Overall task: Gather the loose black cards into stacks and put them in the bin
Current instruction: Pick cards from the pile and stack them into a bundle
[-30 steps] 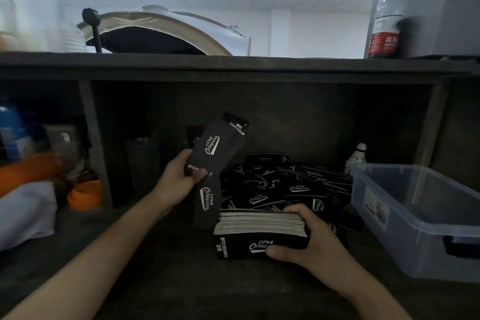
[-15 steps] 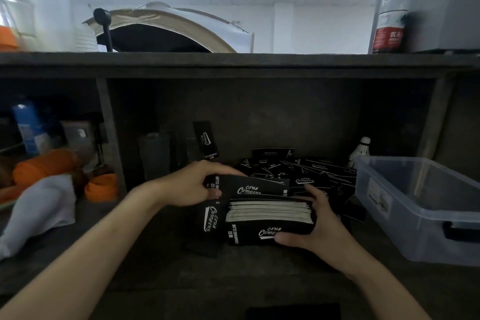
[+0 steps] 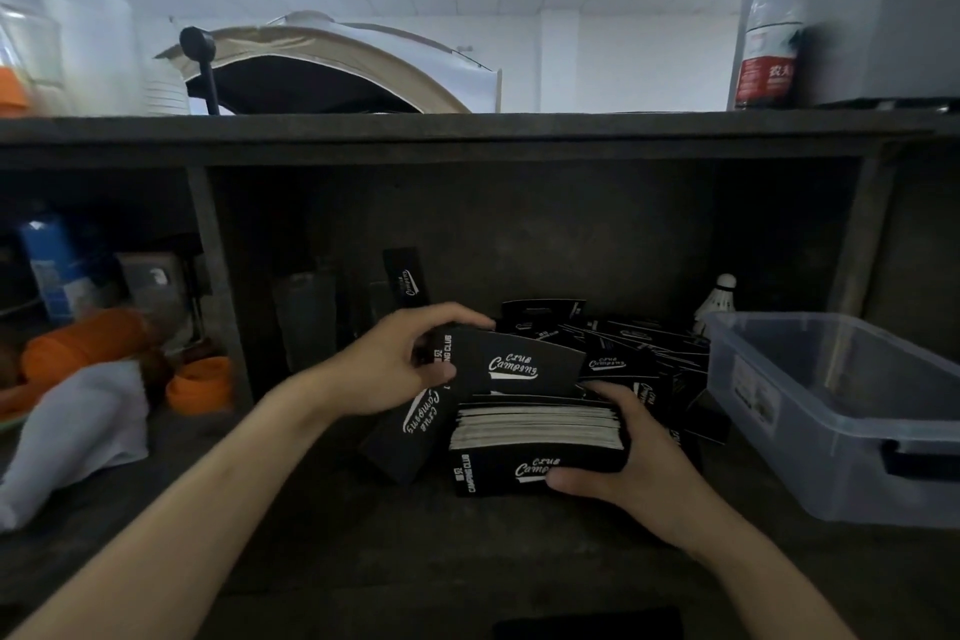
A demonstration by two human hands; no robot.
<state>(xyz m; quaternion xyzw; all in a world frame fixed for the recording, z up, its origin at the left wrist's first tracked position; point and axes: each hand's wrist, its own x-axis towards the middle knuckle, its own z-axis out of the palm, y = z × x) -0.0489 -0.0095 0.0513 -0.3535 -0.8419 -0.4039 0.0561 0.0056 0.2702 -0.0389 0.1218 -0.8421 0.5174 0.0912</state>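
Left hand (image 3: 395, 364), raised a second ago, now low: fingers (image 3: 454, 313) pinch a black card (image 3: 519, 366) over the stack (image 3: 535, 429). Right hand (image 3: 639, 463) grips that stack on the surface (image 3: 363, 561), near the bin (image 3: 831, 431). Loose cards (image 3: 623, 343) behind are partly hidden; the bin is cut off at the right edge.

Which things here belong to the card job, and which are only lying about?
Job: card stack in right hand; cards in left hand; loose card pile; clear bin.
Lying about: shuttlecock; bottle on top shelf; orange cup; white cloth.

White script lettering marks the black cards (image 3: 626, 346) left of the translucent blue-grey bin (image 3: 779, 437); an orange cup (image 3: 200, 386) sits farther left.
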